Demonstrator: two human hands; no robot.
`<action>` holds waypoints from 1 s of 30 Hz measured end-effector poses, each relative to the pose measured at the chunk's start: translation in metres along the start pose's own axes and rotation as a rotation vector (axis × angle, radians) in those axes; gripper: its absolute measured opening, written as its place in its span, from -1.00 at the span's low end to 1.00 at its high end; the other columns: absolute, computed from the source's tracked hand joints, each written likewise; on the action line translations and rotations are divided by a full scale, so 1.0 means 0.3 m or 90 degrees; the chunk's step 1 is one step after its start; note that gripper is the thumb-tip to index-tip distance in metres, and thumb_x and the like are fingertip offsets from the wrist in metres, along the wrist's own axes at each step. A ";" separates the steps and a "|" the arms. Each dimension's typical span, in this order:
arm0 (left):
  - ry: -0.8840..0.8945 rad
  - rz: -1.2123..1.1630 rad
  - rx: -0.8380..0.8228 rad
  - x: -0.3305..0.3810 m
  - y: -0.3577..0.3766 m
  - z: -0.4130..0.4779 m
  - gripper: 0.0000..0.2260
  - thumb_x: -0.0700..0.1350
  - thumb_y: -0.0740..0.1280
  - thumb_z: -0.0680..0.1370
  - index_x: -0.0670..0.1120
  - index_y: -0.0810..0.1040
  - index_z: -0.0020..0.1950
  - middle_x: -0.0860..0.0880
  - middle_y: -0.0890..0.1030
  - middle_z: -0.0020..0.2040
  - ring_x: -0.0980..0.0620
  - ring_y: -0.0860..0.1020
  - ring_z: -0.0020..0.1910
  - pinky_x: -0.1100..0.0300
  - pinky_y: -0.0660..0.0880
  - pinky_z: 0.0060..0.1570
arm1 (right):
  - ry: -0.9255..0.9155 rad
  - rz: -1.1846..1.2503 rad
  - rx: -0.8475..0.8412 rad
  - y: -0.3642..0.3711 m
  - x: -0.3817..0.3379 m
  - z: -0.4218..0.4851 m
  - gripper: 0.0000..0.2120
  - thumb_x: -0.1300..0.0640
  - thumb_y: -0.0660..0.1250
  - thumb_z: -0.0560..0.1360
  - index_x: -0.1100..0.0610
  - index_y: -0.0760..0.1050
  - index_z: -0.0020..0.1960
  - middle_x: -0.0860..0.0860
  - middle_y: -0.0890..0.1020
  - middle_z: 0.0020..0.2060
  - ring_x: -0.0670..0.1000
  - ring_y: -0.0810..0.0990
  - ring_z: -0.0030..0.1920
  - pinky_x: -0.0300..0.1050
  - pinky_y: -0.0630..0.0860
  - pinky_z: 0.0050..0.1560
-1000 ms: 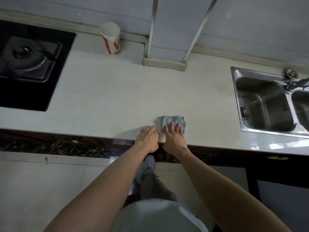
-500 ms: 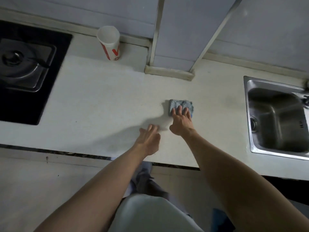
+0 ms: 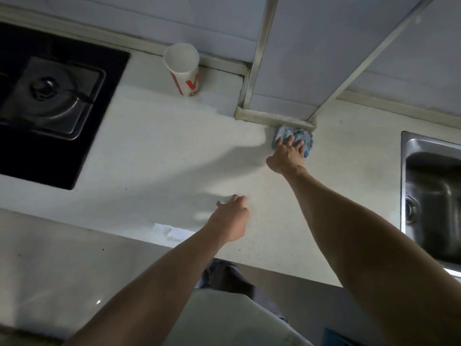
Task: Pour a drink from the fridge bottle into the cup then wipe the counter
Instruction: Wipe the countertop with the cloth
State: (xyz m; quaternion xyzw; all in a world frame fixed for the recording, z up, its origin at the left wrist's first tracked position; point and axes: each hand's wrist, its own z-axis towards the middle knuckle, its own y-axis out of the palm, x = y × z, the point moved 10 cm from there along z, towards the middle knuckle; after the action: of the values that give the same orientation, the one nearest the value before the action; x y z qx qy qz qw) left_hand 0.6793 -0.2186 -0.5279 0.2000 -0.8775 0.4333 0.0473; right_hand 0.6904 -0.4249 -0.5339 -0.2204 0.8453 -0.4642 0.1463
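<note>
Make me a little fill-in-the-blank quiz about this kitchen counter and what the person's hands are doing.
1. The right hand presses a blue ____ against the counter.
2. The cup stands upright between the pillar and the ____.
3. The left hand holds ____.
4. At the counter's right end lies a steel ____.
Missing words: cloth; stove; nothing; sink.

The sink (image 3: 434, 196) runs off the frame's right edge, the stove (image 3: 50, 101) off its left. The right hand (image 3: 287, 156) covers the cloth's (image 3: 303, 136) near half. Red print on the cup (image 3: 183, 68) (upper middle) is blurred.
</note>
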 end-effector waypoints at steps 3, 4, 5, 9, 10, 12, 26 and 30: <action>0.007 0.022 -0.015 0.000 -0.001 0.003 -0.69 -0.25 0.17 0.58 -0.25 0.47 0.30 -0.19 0.29 0.38 -0.14 0.27 0.36 -0.28 0.34 0.33 | 0.005 0.025 -0.003 0.004 -0.088 -0.015 -0.25 0.04 0.23 0.55 0.11 -0.08 0.60 0.19 -0.15 0.58 0.35 -0.22 0.53 0.20 -0.16 0.54; 0.007 0.028 -0.021 0.001 0.000 0.005 -0.68 -0.24 0.16 0.59 -0.25 0.46 0.32 -0.18 0.29 0.38 -0.13 0.26 0.37 -0.26 0.33 0.34 | -0.012 0.030 -0.004 0.007 -0.131 -0.019 -0.25 0.04 0.23 0.55 0.11 -0.08 0.60 0.19 -0.15 0.58 0.36 -0.23 0.53 0.21 -0.17 0.54; 0.006 0.033 -0.023 0.000 0.000 0.006 -0.68 -0.24 0.15 0.59 -0.24 0.45 0.33 -0.18 0.28 0.38 -0.13 0.27 0.37 -0.25 0.33 0.35 | -0.035 0.034 -0.004 0.011 -0.181 -0.024 -0.26 0.04 0.23 0.55 0.11 -0.08 0.60 0.19 -0.15 0.58 0.36 -0.23 0.53 0.21 -0.17 0.54; -0.002 0.030 0.015 -0.005 0.005 0.006 -0.66 -0.23 0.17 0.56 -0.20 0.46 0.33 -0.17 0.31 0.38 -0.12 0.29 0.36 -0.21 0.36 0.32 | -0.143 0.014 -0.009 0.028 -0.386 -0.040 -0.25 0.02 0.24 0.53 0.13 -0.06 0.59 0.19 -0.12 0.57 0.36 -0.24 0.53 0.21 -0.19 0.54; -0.005 0.031 0.027 -0.006 0.010 0.007 -0.64 -0.22 0.18 0.55 -0.19 0.45 0.35 -0.16 0.31 0.39 -0.12 0.30 0.37 -0.22 0.37 0.32 | -0.166 0.000 -0.013 0.036 -0.426 -0.044 -0.24 0.02 0.24 0.53 0.13 -0.06 0.59 0.19 -0.12 0.58 0.36 -0.24 0.53 0.20 -0.21 0.54; -0.009 0.037 0.046 -0.007 0.020 0.014 -0.62 -0.21 0.20 0.54 -0.18 0.43 0.37 -0.17 0.31 0.40 -0.12 0.31 0.37 -0.22 0.37 0.31 | -0.209 -0.032 -0.017 0.051 -0.478 -0.050 -0.24 0.02 0.24 0.53 0.13 -0.07 0.60 0.18 -0.14 0.58 0.35 -0.26 0.53 0.18 -0.22 0.54; 0.011 0.021 0.040 -0.001 0.005 -0.014 -0.64 -0.25 0.18 0.55 -0.27 0.44 0.33 -0.22 0.26 0.47 -0.18 0.25 0.45 -0.23 0.39 0.31 | -0.147 -0.022 0.129 0.056 -0.017 -0.092 -0.23 0.17 0.37 0.42 0.01 0.10 0.53 0.09 0.08 0.53 0.25 -0.02 0.52 0.17 0.00 0.55; 0.009 0.003 0.041 0.002 0.016 -0.050 -0.59 -0.20 0.19 0.59 -0.24 0.37 0.44 -0.22 0.18 0.55 -0.18 0.19 0.52 -0.19 0.37 0.35 | -0.040 0.004 0.097 0.084 0.121 -0.119 -0.21 0.16 0.34 0.45 0.03 0.02 0.57 0.10 -0.01 0.57 0.28 -0.10 0.54 0.18 -0.05 0.56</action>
State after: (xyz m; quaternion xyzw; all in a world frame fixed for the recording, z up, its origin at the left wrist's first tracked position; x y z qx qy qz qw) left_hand 0.6756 -0.2047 -0.5220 0.1965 -0.8631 0.4629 0.0460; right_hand 0.6371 -0.4059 -0.5381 -0.2204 0.8032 -0.5196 0.1906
